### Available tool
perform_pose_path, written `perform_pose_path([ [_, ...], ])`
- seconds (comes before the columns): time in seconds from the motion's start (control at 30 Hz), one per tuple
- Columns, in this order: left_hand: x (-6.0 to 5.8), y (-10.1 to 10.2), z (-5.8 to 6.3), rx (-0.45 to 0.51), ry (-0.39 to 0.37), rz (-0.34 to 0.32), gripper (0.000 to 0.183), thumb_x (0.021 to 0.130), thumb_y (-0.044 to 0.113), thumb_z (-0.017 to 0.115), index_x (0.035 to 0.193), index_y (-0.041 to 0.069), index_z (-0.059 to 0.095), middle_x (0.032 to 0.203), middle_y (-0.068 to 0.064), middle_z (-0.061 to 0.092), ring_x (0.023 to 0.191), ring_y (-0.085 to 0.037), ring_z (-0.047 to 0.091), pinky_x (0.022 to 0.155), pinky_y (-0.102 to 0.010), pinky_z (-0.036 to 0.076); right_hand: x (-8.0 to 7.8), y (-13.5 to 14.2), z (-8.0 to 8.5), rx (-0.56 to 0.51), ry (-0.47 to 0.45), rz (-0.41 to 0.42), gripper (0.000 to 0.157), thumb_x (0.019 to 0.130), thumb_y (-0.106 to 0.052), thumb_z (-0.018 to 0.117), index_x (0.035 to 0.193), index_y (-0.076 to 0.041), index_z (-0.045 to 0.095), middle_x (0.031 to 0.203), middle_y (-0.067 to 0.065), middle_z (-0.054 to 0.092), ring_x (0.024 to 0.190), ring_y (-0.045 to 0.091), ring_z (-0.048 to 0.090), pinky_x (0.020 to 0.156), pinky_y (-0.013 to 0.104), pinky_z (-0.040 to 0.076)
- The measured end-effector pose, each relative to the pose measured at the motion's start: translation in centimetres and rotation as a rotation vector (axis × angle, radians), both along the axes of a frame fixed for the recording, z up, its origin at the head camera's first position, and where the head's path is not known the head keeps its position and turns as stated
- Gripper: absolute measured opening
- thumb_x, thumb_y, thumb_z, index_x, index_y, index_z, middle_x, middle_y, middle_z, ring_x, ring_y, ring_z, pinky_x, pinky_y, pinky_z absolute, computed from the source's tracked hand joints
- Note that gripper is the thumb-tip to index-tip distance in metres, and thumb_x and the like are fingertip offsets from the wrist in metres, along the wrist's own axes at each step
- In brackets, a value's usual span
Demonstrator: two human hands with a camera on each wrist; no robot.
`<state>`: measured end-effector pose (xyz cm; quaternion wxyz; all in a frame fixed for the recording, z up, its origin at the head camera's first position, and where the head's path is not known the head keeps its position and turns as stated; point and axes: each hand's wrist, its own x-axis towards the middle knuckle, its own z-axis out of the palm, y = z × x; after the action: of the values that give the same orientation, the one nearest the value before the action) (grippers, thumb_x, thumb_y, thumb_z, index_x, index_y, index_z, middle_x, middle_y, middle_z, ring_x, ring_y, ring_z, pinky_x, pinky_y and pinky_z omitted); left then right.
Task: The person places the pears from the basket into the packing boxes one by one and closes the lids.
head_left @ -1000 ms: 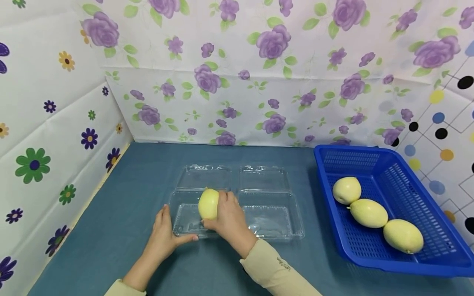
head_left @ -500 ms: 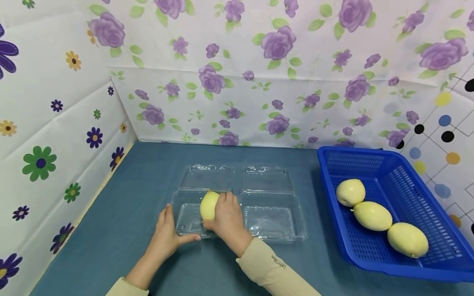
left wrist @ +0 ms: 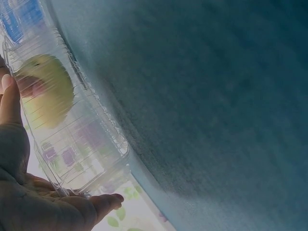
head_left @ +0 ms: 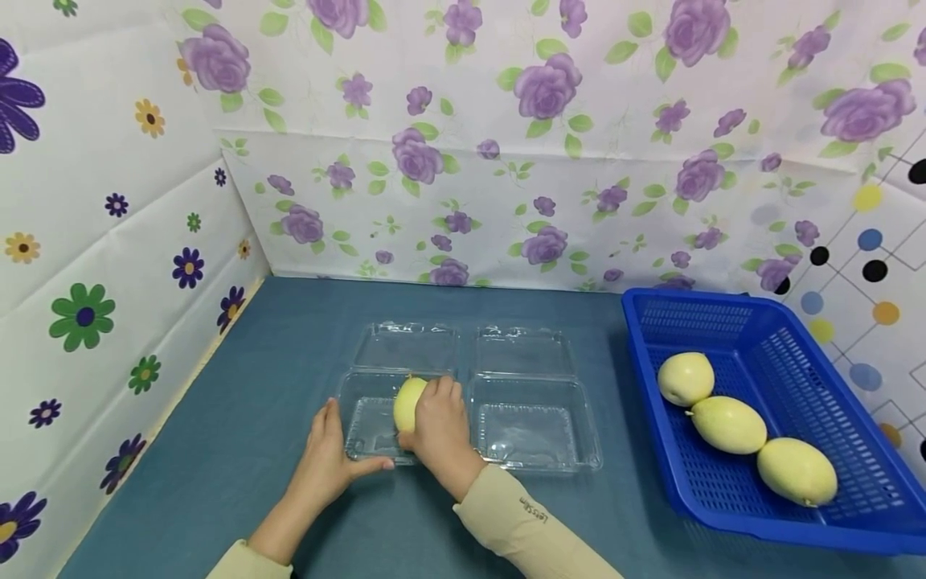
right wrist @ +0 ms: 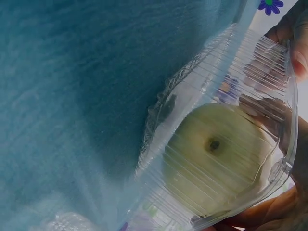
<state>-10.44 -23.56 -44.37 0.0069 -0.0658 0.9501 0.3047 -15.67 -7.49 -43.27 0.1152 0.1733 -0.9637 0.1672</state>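
In the head view my right hand (head_left: 440,430) grips a pale yellow melon (head_left: 408,404) from its right side, low inside the left clear plastic clamshell box (head_left: 370,418). Through the ribbed wall, the right wrist view shows the melon's (right wrist: 211,159) round end with a dark spot. My left hand (head_left: 323,458) is spread at the box's near left corner, thumb along the front rim and straight fingers by the left side. The left wrist view has the left hand (left wrist: 43,202) against that corner, the melon (left wrist: 57,91) behind clear plastic.
A second clear clamshell box (head_left: 531,430) stands to the right, lid folded back. Further right, a blue plastic basket (head_left: 654,450) holds three melons (head_left: 727,425). Flower-patterned sheets (head_left: 463,201) wall the blue-green tabletop (head_left: 297,330) at the back and sides.
The head view has shifted slightly, so the scene sits a little further right. The right hand with the melon is slightly lower in the left box; the left hand stays at its corner.
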Motion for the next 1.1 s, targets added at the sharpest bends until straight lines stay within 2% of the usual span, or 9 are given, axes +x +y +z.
perform_pose_path([
  [0.27, -0.1, -0.2, -0.4, 0.01, 0.012, 0.0, 0.132, 0.06, 0.048, 0.086, 0.143, -0.02, 0.009, 0.146, -0.04, 0.015, 0.133, -0.057, 0.021, 0.103, -0.063, 0.032, 0.1, -0.3, -0.1, 0.096, 0.009, 0.019, 0.086, 0.057, -0.043, 0.09, 0.11, 0.015, 0.056, 0.093, 0.015, 0.05, 0.081, 0.022, 0.044, 0.074, 0.032, 0.051],
  [0.63, -0.2, -0.1, -0.3, 0.009, 0.014, -0.01, 0.131, 0.061, 0.048, 0.086, 0.143, -0.02, 0.01, 0.146, -0.041, 0.015, 0.133, -0.057, 0.021, 0.101, -0.064, 0.034, 0.1, -0.8, 0.0, 0.19, -0.003, -0.021, 0.087, 0.059, -0.046, 0.088, 0.113, 0.014, 0.055, 0.097, 0.016, 0.051, 0.085, 0.022, 0.046, 0.074, 0.03, 0.051],
  [1.1, -0.2, -0.1, 0.0, 0.019, -0.026, -0.009, 0.132, 0.063, 0.051, 0.084, 0.145, -0.018, 0.007, 0.148, -0.04, 0.012, 0.133, -0.057, 0.019, 0.102, -0.064, 0.032, 0.2, -1.2, 0.0, 0.232, -0.002, -0.041, 0.086, 0.06, -0.049, 0.087, 0.113, 0.011, 0.055, 0.094, 0.012, 0.049, 0.084, 0.02, 0.045, 0.074, 0.028, 0.05],
])
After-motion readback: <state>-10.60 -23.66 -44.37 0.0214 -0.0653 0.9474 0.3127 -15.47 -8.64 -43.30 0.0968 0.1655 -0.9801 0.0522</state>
